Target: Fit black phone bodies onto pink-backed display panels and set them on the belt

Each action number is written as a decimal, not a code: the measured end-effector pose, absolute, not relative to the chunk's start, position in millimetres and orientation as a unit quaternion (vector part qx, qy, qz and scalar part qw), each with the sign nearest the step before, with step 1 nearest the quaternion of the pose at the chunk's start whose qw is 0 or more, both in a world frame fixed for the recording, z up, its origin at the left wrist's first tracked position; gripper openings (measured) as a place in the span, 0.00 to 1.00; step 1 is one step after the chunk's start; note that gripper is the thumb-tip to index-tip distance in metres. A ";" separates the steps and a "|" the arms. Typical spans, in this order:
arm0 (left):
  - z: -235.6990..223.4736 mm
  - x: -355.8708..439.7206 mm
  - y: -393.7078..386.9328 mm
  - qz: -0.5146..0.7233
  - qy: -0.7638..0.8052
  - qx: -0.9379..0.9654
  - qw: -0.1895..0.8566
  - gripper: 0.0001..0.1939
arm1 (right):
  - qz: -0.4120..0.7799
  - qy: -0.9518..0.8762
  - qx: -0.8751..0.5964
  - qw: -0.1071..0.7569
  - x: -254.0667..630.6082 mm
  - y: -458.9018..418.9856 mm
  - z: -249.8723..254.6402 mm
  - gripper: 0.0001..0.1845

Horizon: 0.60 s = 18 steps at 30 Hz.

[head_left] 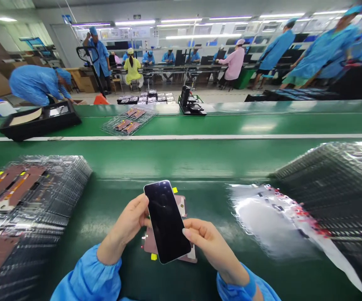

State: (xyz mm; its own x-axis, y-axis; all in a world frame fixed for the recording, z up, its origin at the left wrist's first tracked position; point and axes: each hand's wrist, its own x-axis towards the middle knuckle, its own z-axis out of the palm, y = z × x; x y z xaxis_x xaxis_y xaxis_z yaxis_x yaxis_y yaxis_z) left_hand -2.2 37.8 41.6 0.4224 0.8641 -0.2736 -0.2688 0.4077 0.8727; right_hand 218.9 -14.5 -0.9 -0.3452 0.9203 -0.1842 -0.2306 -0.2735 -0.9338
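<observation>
Your blue sleeves (88,278) enter from the bottom edge, gathered at both wrists. Both hands close on one black-screened smartphone (166,221), held tilted above the green bench (200,161) – left hand (123,228) wrapped around its left long edge, right hand (212,251) gripping the lower right edge. Grip is narrow, fitted to the phone's width. Directly beneath the phone lies a pink flat panel (148,244) with yellow tabs (174,190), mostly hidden; contact between the two cannot be confirmed. To your left, a tall stack of clear plastic trays (33,196) holds rows of brown-and-orange parts. To your right, a second stack of clear trays (334,188) stands just beside a crumpled clear plastic bag (271,217) with red markings. Farther across the bench, one clear tray (129,121) carries similar brown parts – a black tray (39,121) sits to its left.
</observation>
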 end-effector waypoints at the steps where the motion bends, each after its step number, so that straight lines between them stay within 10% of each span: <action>1: 40.6 -1.0 35.1 0.369 0.379 0.419 0.738 0.30 | 0.687 -0.428 -0.397 0.433 219.3 -14.4 -0.5 0.19; 18: 27.1 13.7 4.1 0.315 0.467 0.563 0.605 0.23 | 0.641 -0.438 -0.399 0.488 228.3 -17.1 10.1 0.26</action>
State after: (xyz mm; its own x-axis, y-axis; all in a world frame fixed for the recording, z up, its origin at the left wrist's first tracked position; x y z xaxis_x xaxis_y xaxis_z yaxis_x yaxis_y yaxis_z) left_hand 13.7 4.1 27.1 0.3668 0.9062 -0.2103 0.1447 0.1677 0.9752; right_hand 228.3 -17.1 10.1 -0.2043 0.9753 -0.0839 -0.2761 -0.1397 -0.9509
